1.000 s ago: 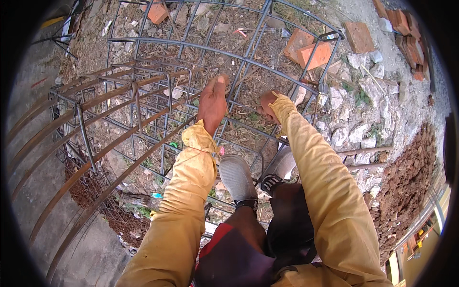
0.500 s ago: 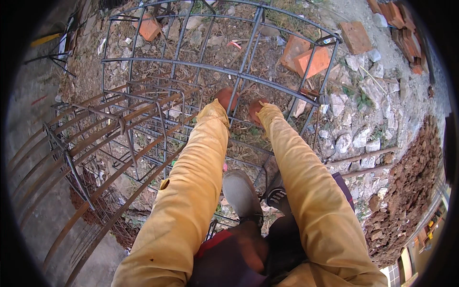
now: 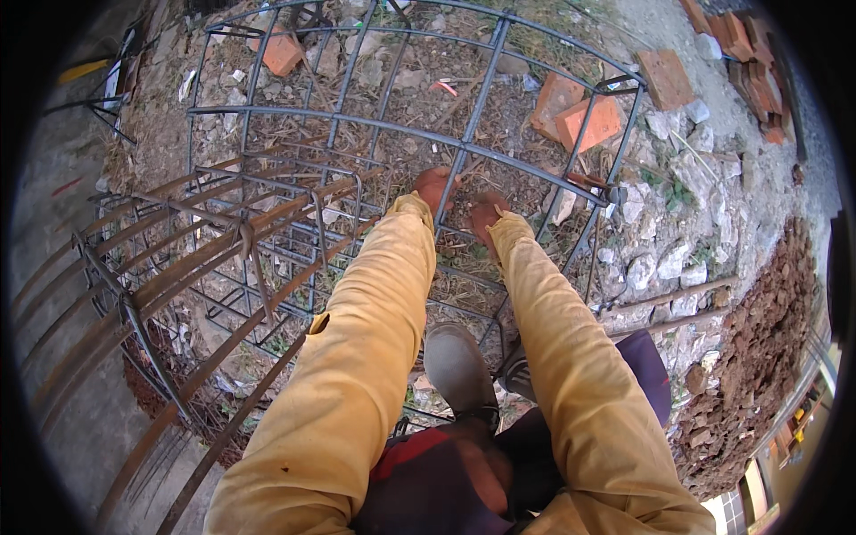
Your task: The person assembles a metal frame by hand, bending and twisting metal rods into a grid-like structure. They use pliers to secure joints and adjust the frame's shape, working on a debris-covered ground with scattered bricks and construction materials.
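A cage of grey steel rebar (image 3: 465, 144) lies in front of me over rubble and dry grass. My left hand (image 3: 434, 188) is closed around one of its lengthwise bars, just below a crossing. Close by on the right, my right hand (image 3: 487, 216) has its fingers curled inward, low inside the cage. Whatever those fingers may hold is too small or hidden to make out. Loose yellow sleeves cover both forearms. My grey shoe (image 3: 459, 366) stands on the near side, between the forearms.
A second cage with rusty long bars (image 3: 205, 308) slants across the left. Broken orange bricks (image 3: 588, 123) lie at the far right of the grey cage, with more bricks (image 3: 758, 76) stacked beyond. White stones (image 3: 673, 259) and a reddish soil heap (image 3: 744, 374) are to the right.
Both hands and the cage sit slightly further right in the picture, and the left-hand rusty bars look shifted. My left hand stays at the same bar.
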`<state>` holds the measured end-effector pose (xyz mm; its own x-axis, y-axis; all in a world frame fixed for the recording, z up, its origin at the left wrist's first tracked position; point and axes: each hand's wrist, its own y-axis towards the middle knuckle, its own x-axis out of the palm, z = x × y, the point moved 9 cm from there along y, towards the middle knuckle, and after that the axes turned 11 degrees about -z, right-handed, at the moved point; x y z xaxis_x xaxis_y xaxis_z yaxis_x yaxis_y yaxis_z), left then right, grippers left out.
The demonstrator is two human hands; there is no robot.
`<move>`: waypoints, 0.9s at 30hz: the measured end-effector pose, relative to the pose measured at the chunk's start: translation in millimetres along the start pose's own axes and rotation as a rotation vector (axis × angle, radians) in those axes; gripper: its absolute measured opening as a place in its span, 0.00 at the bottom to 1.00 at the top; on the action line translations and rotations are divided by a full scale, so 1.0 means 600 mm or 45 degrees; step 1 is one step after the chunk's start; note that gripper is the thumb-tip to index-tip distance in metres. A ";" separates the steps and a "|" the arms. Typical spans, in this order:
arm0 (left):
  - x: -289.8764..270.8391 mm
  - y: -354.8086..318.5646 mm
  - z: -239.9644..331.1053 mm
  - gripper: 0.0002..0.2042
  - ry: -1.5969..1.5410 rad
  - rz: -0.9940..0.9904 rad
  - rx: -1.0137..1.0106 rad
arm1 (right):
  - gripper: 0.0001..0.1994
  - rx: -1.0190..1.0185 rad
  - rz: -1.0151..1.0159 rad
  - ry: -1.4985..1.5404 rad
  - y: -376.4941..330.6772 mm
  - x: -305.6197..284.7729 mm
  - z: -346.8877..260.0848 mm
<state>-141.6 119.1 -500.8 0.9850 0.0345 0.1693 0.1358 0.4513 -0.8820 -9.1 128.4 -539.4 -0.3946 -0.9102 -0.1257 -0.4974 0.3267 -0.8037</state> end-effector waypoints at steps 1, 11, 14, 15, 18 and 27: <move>-0.002 0.002 -0.003 0.21 -0.009 0.000 -0.005 | 0.13 -0.017 0.024 0.057 -0.014 -0.004 -0.002; 0.008 0.013 0.003 0.15 -0.364 0.036 -0.003 | 0.08 0.196 0.059 0.222 -0.087 -0.074 -0.070; 0.009 0.016 0.008 0.11 -0.505 0.011 0.073 | 0.07 0.166 -0.179 0.233 -0.040 -0.083 -0.074; 0.004 0.021 0.009 0.10 -0.532 -0.007 0.101 | 0.08 0.174 -0.214 0.261 -0.030 -0.082 -0.080; 0.008 0.034 0.015 0.10 -0.587 -0.200 0.181 | 0.10 0.262 -0.211 0.398 -0.007 -0.078 -0.082; -0.003 0.041 0.013 0.12 -0.697 -0.087 0.051 | 0.16 -0.037 -0.297 -0.894 0.056 -0.054 -0.102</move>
<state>-141.1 137.1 -519.5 0.7731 0.4578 0.4390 0.1829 0.5018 -0.8454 -60.1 184.6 -526.8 0.3066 -0.9021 -0.3038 -0.5321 0.1022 -0.8405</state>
